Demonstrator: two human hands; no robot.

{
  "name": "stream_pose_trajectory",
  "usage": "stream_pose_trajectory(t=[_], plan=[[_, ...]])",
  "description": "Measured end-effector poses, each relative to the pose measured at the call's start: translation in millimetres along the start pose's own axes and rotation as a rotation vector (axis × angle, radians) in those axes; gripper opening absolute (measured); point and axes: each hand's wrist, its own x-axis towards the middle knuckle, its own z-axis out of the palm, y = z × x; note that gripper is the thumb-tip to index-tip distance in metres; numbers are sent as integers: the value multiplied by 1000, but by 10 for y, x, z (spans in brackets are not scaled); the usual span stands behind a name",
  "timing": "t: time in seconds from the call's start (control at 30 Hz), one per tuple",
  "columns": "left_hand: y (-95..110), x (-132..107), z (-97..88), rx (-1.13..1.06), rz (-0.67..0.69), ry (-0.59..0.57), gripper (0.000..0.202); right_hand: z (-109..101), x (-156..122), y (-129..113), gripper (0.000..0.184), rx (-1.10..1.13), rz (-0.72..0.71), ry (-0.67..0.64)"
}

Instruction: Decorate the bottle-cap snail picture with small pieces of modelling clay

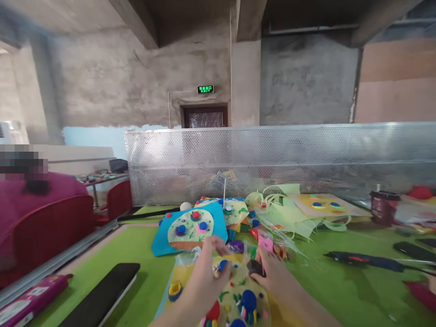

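A clay picture (235,297) on a yellow and pale-blue base lies in front of me, dotted with small coloured pieces. My left hand (211,265) is over its upper part, fingers curved and apart, the thumb near a small blue piece (223,265). My right hand (272,268) closes on a dark lump of modelling clay (255,268) at the upper right of the picture. Lower down sit a large blue clay disc (249,299) and a red one (213,311). A yellow and blue clay ring (175,290) is on the left.
Behind my hands lie a blue card picture (160,240), purple clay (236,246) and pink clay (265,244). A black case (102,295) is at left; a dark corded tool (368,261) and a lidded cup (383,209) at right. A perforated metal screen (272,159) edges the table.
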Motion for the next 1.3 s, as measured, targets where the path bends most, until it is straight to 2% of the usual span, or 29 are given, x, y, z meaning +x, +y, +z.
stream_pose_trajectory(t=[0.1,0.17,0.27,0.37,0.6,0.77,0.9,0.97,1.1,1.23,1.3], plan=[[-158,-118,188,4,18,-59,20,-58,-10,-83,22,61,-28,0],[-213,-174,228,-3,39,-81,15,-78,-35,-151,20,120,-50,13],[-227,-206,185,-14,92,-114,15,-62,-79,-213,13,211,-79,53],[-213,-196,120,0,136,-121,22,-49,-108,-230,17,280,-105,88],[-218,-181,111,49,163,-132,20,-146,-138,-271,25,346,-194,57],[-227,-147,84,108,167,-96,41,-135,-113,-285,26,352,-269,53],[-256,-106,1,148,176,3,30,-166,22,-346,26,339,-327,57],[-260,-90,-43,158,187,20,31,-171,76,-375,27,329,-350,71],[-224,-98,-70,174,260,-37,39,-106,26,-379,26,313,-387,103],[-164,-152,-28,195,333,-73,30,-54,-131,-342,28,282,-432,74],[-158,-163,-8,214,336,-97,25,-58,-160,-318,25,251,-391,75]])
